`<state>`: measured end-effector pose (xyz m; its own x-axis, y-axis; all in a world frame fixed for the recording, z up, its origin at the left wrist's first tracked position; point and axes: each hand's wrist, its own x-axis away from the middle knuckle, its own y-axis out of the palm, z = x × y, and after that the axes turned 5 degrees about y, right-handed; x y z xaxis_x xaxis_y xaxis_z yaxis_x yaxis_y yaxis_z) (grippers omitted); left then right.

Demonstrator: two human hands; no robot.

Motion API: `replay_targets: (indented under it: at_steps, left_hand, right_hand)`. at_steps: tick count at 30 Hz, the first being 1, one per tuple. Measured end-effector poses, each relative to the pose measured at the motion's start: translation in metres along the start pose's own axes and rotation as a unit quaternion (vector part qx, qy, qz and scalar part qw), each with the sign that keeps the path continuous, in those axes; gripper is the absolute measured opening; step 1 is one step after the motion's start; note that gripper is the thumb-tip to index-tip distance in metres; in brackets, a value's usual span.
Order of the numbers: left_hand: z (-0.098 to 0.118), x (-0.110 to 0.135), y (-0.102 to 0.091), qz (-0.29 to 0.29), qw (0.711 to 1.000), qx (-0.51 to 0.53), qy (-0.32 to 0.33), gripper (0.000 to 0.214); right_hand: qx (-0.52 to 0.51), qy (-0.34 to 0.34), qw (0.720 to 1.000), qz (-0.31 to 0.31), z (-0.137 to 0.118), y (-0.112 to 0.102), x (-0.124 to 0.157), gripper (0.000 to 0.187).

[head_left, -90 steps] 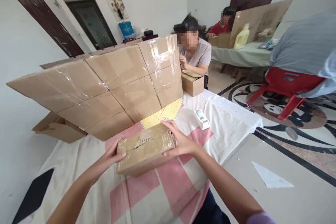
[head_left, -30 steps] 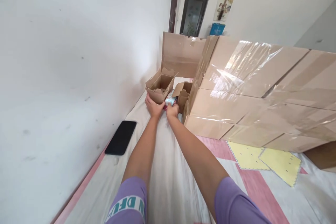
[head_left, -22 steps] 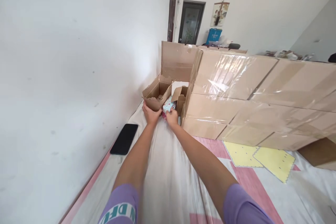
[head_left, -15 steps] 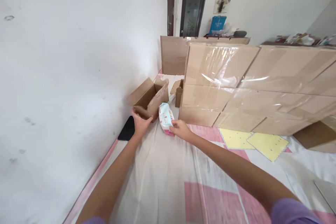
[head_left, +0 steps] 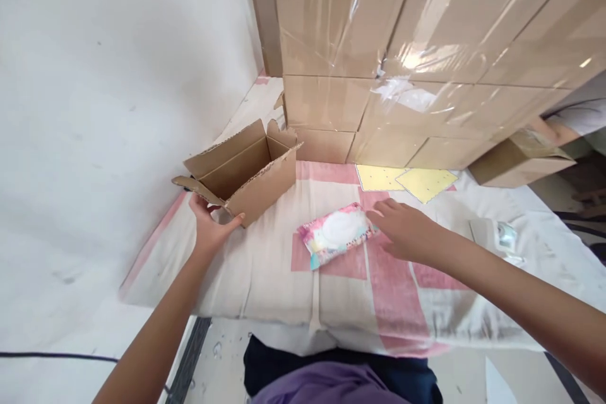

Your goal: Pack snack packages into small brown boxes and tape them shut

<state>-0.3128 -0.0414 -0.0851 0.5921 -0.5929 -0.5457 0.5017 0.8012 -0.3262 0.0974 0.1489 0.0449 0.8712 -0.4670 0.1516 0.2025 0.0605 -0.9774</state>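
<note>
An open cardboard box (head_left: 265,192), flaps raised, stands on the cloth-covered bed (head_left: 269,290) beside the wall. My left hand (head_left: 211,224) is closed on its near end, thumb on the outer side and the other fingers by the left flap. A soft pack of wipes (head_left: 336,233) with a pink floral print and a white lid is at the middle of the bed, right of the box. My right hand (head_left: 402,230) has its fingers curled round the right end of the pack, partly covering that end.
A tall taped stack of cardboard boxes (head_left: 331,104) stands behind. Two yellow cloths (head_left: 426,183) lie at its foot. To the right are another open carton (head_left: 516,164) and a white item (head_left: 502,237). The wall (head_left: 95,139) borders the left side.
The view has tilted downward, showing the bed's near edge. The wipes pack has moved away from the box to the right with my right hand. My left hand stays on the box.
</note>
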Motion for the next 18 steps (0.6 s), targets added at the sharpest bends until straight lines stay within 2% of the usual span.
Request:
replay_targets:
  at_steps: [3, 5, 8, 10, 13, 16, 18]
  left_hand:
    - [0.011, 0.012, -0.001, -0.015, 1.000, 0.008, 0.003, 0.107]
    - [0.016, 0.019, 0.001, -0.021, 1.000, 0.019, 0.004, 0.102]
    - [0.022, 0.030, 0.003, -0.028, 0.999, 0.028, 0.001, 0.096]
    - [0.027, 0.041, 0.002, -0.032, 0.999, 0.026, -0.007, 0.097]
    - [0.038, 0.058, -0.001, -0.041, 0.999, 0.016, -0.022, 0.102]
    - [0.050, 0.074, -0.005, -0.075, 0.996, 0.002, -0.039, 0.102]
    - [0.059, 0.082, -0.004, -0.109, 0.993, 0.003, -0.037, 0.099]
  right_hand:
    - [-0.074, -0.119, 0.990, 0.017, -0.017, 0.002, -0.022, 0.080]
    - [-0.086, -0.173, 0.981, 0.006, -0.027, 0.005, -0.046, 0.094]
    - [-0.109, -0.210, 0.971, -0.028, -0.036, 0.010, -0.075, 0.093]
    - [-0.133, -0.204, 0.969, -0.033, -0.038, 0.007, -0.079, 0.087]
    - [-0.183, -0.182, 0.966, -0.007, -0.030, -0.018, -0.055, 0.081]
    - [-0.246, -0.143, 0.958, 0.019, -0.010, -0.066, -0.002, 0.083]
    - [-0.276, -0.106, 0.955, 0.030, 0.008, -0.101, 0.035, 0.092]
